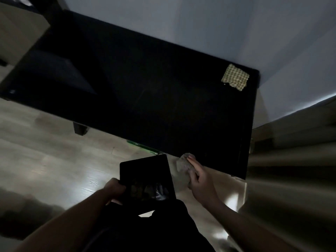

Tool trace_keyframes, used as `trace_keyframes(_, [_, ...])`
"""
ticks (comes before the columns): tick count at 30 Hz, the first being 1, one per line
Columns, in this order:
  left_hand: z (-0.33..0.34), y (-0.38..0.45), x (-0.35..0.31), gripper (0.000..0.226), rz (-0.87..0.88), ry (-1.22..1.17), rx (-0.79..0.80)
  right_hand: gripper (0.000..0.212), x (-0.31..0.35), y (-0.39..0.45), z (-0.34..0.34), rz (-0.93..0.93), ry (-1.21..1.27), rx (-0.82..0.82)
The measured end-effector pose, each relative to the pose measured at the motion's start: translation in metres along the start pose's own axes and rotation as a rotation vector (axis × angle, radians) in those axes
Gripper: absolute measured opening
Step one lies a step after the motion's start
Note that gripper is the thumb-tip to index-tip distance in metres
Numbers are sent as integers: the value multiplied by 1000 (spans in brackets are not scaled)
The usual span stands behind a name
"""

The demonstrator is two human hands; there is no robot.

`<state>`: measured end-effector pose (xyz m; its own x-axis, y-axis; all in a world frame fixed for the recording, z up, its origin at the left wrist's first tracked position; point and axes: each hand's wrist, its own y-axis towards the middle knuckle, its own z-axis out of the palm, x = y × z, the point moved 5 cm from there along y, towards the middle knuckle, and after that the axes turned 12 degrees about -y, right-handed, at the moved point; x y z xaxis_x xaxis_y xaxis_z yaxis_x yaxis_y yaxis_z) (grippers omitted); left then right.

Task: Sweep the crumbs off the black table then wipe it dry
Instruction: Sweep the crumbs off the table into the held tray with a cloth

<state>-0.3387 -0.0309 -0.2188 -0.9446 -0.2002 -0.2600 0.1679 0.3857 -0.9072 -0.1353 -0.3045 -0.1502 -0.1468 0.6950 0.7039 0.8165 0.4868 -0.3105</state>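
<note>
The black table (pixel 145 84) fills the middle of the head view, slanting from upper left to lower right. A yellow checked cloth (pixel 235 77) lies flat near its far right corner. My left hand (pixel 114 188) grips the left edge of a black tray (pixel 145 171) held in front of the table's near edge; dim crumbs and a shiny scrap lie in the tray's near end. My right hand (pixel 200 180) holds a crumpled grey-white cloth (pixel 184 163) just off the table's near edge, to the right of the tray. The picture is dark and blurred.
Pale wooden floor (pixel 54 151) lies below and left of the table. A green object (pixel 143 147) shows on the floor under the table's near edge. A light wall (pixel 218 24) stands behind, beige furniture (pixel 18 33) at far left, pale furniture (pixel 291 151) at right.
</note>
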Motion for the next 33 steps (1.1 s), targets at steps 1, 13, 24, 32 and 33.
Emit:
trace_keyframes(1, [-12,0,8,12,-4,-23,4,43,7,-1,5,-10,-12,-15])
trace_keyframes(13, [-196,12,95,15,82,-167,-11,44,159,-31,154,45,26,103])
trace_keyframes(24, [-380,16,124,8,175,-89,-144,45,316,-26,229,-55,-79,10])
trace_keyframes(32, [-496,43,133,12,146,-103,-186,46,378,26,272,-112,-89,55])
trace_keyframes(33, [-508,46,130,13,146,-92,-200,46,386,35,279,-120,-86,67])
